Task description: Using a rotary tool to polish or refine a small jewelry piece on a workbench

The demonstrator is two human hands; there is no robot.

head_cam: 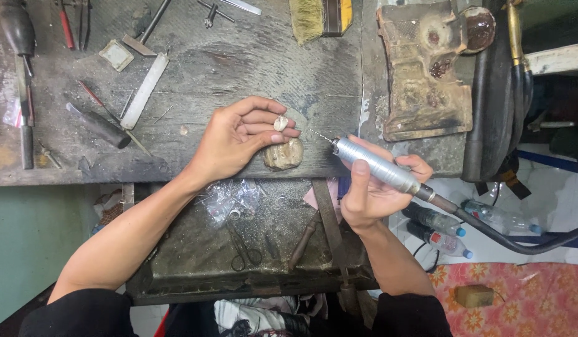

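Two hands, left hand [239,138] pinching pale piece [281,123], right hand [370,193] gripping rotary handpiece [376,166]

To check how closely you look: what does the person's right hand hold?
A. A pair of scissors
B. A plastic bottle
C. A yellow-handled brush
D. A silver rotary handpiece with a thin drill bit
D: the right hand grips a silver rotary handpiece, its thin bit pointing toward the left hand, which pinches a small pale piece.
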